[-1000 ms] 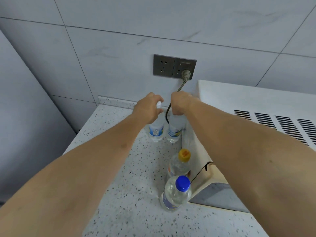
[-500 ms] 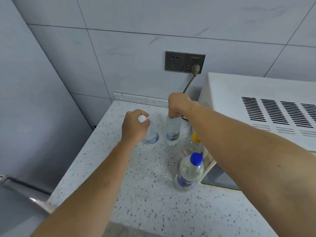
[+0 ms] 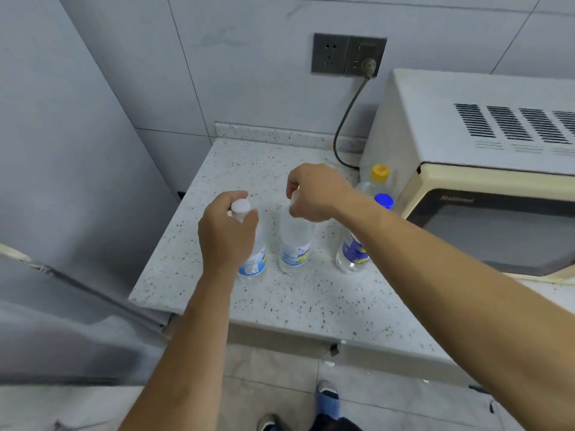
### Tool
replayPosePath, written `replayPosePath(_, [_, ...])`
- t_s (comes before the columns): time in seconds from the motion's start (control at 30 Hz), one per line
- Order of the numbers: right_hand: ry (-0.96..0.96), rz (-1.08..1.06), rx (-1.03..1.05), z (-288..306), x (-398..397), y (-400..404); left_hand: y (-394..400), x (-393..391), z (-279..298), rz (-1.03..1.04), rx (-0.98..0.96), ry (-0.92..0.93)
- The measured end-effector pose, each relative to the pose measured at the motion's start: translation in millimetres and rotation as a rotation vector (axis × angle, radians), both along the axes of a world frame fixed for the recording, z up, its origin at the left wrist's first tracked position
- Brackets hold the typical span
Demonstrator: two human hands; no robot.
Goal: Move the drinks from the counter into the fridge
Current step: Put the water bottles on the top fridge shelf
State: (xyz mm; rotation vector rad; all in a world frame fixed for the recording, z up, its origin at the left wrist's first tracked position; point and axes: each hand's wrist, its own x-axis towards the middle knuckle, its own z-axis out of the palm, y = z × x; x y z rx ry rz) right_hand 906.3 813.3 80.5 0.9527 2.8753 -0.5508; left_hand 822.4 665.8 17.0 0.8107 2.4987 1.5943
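Gripping one bottle (image 3: pixel 255 259) by its neck in the left hand (image 3: pixel 225 231) and another bottle (image 3: pixel 294 244) in the right hand (image 3: pixel 314 194), mid-frame over the counter (image 3: pixel 280 303), risking slips from such high, narrow holds.

Both bottles (image 3: pixel 253 259) pulled fwd off back wall.

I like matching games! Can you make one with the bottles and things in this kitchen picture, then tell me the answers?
Things:
1. left hand
2. bottle beside the microwave
3. bottle behind the right forearm
4. plug

Matches:
A. yellow cap
B. sits in the wall socket
C. grips a white-capped bottle
D. blue cap

Pairs: 1-C, 2-A, 3-D, 4-B
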Motion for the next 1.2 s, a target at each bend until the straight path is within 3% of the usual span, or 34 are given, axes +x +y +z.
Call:
replayPosePath(0.17, [0.238,-0.143,-0.085,-29,17,-13,-11,2,-19,0.035,0.078,0.080])
replayPosePath(0.33, [0.586,-0.334,-0.260,-86,40,-33,-26,11,-63,-0.034,0.076,-0.194])
replayPosePath(0.47, [0.611,-0.407,-0.541,-130,48,-44,-28,6,-94,-0.065,0.028,-0.388])
replayPosePath(0.57, [0.605,-0.437,-0.610,-147,46,-42,-30,2,-112,-0.097,-0.026,-0.518])
replayPosePath(0.8, [0.715,-0.426,-0.665,-156,62,-45,-46,19,-119,-0.025,0.036,-0.551])
replayPosePath(0.9, [0.778,-0.390,-0.781,-159,85,-48,-70,43,-119,-0.056,0.063,-0.611])
replayPosePath(1.03, [0.745,-0.380,-1.061,-166,117,-56,-109,77,-107,-0.112,0.177,-0.769])
replayPosePath(1.2, [0.529,-0.466,-1.678,-175,145,-78,-165,131,-97,-0.031,0.346,-0.952])
